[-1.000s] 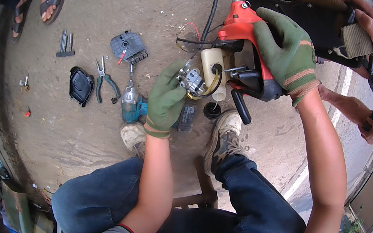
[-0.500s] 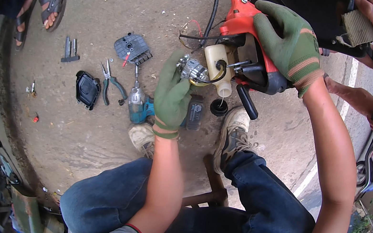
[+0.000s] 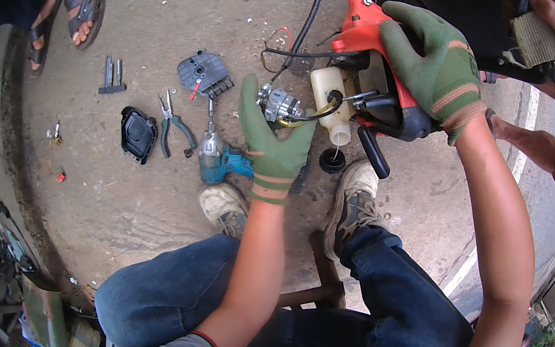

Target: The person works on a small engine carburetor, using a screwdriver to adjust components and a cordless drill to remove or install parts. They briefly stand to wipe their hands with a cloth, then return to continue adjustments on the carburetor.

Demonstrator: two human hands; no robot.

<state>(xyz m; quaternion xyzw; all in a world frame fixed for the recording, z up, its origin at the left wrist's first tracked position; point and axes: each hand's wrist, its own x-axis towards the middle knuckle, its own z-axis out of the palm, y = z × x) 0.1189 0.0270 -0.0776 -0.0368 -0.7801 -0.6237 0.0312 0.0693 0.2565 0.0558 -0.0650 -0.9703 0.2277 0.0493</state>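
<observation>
My right hand (image 3: pixel 430 71), in a green glove, grips the red cover of a small engine (image 3: pixel 366 21) with a metal shaft end at its top. A whitish fuel tank (image 3: pixel 327 84) hangs on the engine's near side, its open neck tilted down above a round black cap (image 3: pixel 332 160) on the ground. In my gloved left hand (image 3: pixel 276 146) rests a silver carburetor (image 3: pixel 279 105), between the thumb and the outstretched fingers. Black and yellowish hoses (image 3: pixel 315 116) join it to the tank. Part of the carburetor's underside is hidden.
On the concrete lie a teal cordless driver (image 3: pixel 212 156), pliers (image 3: pixel 170 121), a dark grey cover (image 3: pixel 206 75), a black cover (image 3: pixel 137 134) and metal sockets (image 3: pixel 114 76). A person's sandaled foot (image 3: pixel 85 8) stands far left; another person's arms (image 3: pixel 532 148) are at right.
My left hand has turned, with thumb and fingers spreading around the carburetor, which sits slightly farther from the tank. The right hand keeps its grip. The whole view has shifted slightly.
</observation>
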